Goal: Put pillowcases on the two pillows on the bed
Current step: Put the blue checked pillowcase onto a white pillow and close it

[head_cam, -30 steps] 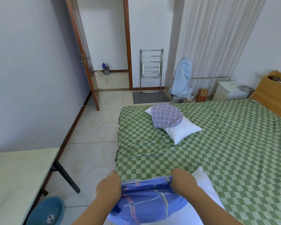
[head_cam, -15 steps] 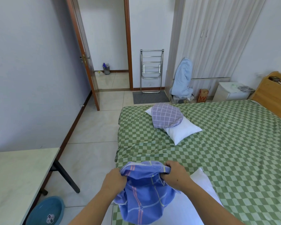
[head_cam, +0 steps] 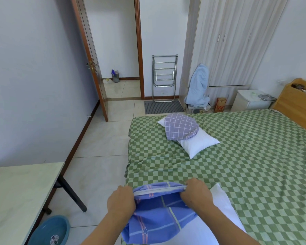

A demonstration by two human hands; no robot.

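- The left hand [head_cam: 121, 202] and right hand [head_cam: 195, 193] each grip one end of the opening of the blue plaid cotton pillowcase [head_cam: 159, 214], fingers curled into the fabric with knuckles up; the fingertips are hidden in the cloth.
- Half a second ago the hands were closer together and the cloth bunched in a loose hump between them; now they are drawn apart and the hem runs almost straight from hand to hand, showing its pale inner edge.
- The pillowcase hangs over the near edge of the green-and-white checked bed [head_cam: 254, 165], touching the bare white pillow [head_cam: 223, 206] lying under the right forearm.
- The second white pillow [head_cam: 198, 144] lies where it was, farther up the bed, with the folded lilac grid-pattern pillowcase [head_cam: 181, 127] resting on it.
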